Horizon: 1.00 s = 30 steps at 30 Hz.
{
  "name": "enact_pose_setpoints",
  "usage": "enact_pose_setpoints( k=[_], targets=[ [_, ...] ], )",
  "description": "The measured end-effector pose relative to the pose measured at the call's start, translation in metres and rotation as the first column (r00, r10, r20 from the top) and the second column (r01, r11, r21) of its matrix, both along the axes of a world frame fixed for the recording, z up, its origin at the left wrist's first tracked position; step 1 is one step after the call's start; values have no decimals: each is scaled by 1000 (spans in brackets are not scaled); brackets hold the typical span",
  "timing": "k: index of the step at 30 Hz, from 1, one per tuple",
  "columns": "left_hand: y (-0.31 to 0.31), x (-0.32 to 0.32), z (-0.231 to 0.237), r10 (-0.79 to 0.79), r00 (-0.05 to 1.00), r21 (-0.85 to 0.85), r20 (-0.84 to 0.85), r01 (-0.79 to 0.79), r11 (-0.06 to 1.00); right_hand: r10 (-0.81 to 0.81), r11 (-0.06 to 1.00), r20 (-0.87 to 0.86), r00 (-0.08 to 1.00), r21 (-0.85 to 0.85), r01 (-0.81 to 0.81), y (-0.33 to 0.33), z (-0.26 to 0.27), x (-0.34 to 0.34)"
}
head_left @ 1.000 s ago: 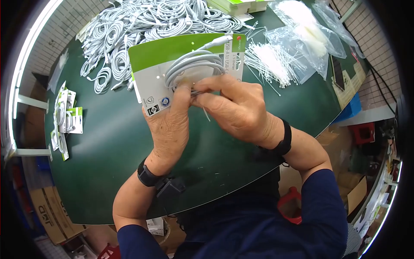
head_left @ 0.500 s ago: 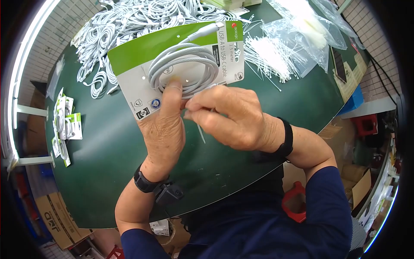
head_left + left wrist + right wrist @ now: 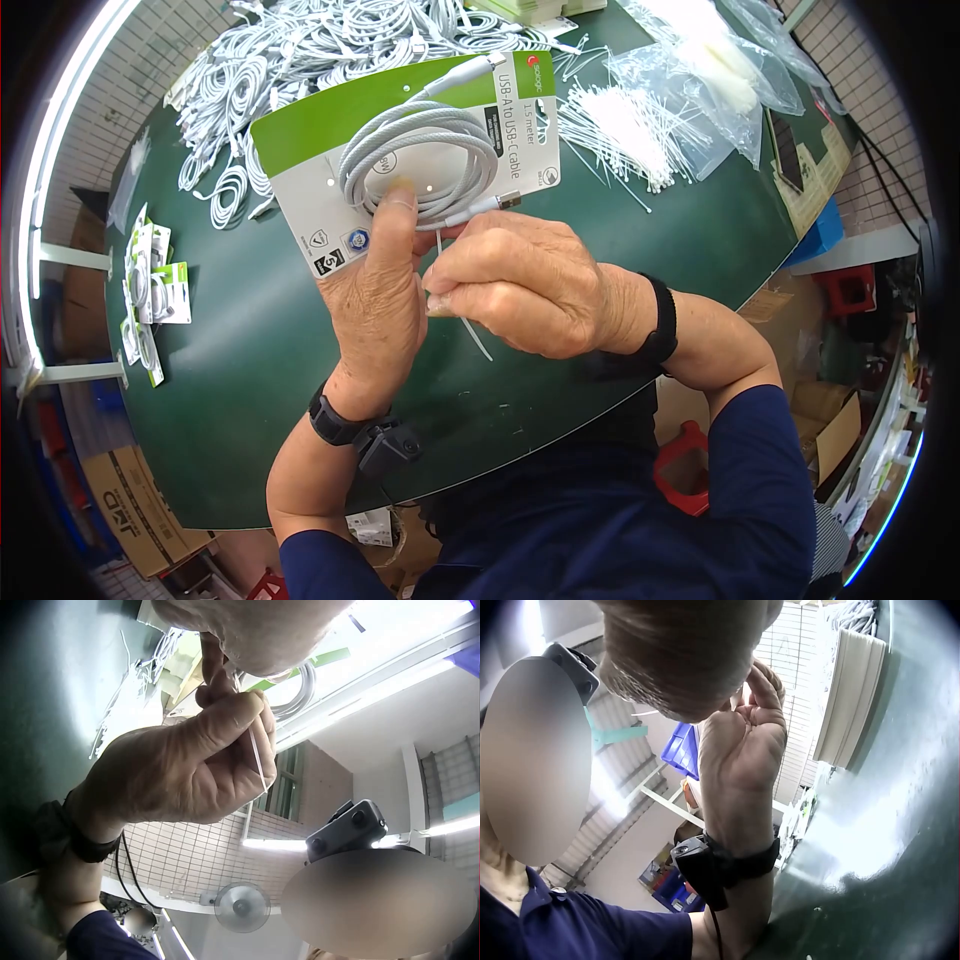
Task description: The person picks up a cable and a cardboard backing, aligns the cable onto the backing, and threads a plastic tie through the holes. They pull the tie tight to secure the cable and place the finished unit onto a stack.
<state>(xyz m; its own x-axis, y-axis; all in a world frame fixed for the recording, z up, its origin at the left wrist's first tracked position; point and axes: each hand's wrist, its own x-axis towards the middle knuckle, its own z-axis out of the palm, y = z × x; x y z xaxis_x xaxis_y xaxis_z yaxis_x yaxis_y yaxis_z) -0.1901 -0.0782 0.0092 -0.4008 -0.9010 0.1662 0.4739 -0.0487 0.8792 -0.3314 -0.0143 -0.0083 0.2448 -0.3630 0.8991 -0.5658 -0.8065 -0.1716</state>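
In the head view the left hand (image 3: 378, 285) grips the lower edge of a green and white card (image 3: 300, 190), its thumb over a coiled grey cable (image 3: 465, 170) on the card's front. One cable plug (image 3: 480, 68) lies at the top, the other (image 3: 505, 202) at the lower right. Below the coil, the right hand (image 3: 530, 285) pinches a thin white tie (image 3: 477, 338) whose tail hangs down past the fingertips. The left wrist view shows the tie (image 3: 257, 759) running across the right hand's (image 3: 187, 761) curled fingers.
Many coiled cables (image 3: 300, 60) cover the table's (image 3: 250, 400) far side. Loose white ties (image 3: 635, 135) and plastic bags (image 3: 710, 75) lie at the back right, near a phone (image 3: 786, 160). Several carded cables (image 3: 152, 290) lie at the left.
The card has come nearer and turned more face-up, moving slightly left. The right hand has slid down from the coil, and more of the tie and the lower plug show.
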Motion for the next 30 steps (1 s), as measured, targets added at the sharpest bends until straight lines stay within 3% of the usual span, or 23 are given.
enact_pose_setpoints(
  k=[8,12,16,19,24,27,30],
  targets=[
    [1,3,-1,-8,1000,-25,27,8,1000,36,999,-9,999,19,-36,1,1,-2],
    [1,-4,-4,99,993,-47,61,-96,994,-32,998,32,999,52,30,0,1,-7],
    [0,1,-12,61,997,-6,55,-61,998,-84,995,8,996,56,84,-1,3,-14],
    [4,1,-11,-9,997,12,73,8,1000,-237,938,390,890,331,105,5,2,-7],
    [8,-5,-15,-49,998,16,44,48,999,-290,928,281,915,314,198,-1,2,-18],
    [8,-5,-21,-40,999,14,33,40,999,-309,949,90,947,101,300,-8,2,-22],
    [6,-4,-21,-29,999,12,24,29,1000,-379,923,-37,924,47,381,-5,11,-22]
  ],
)
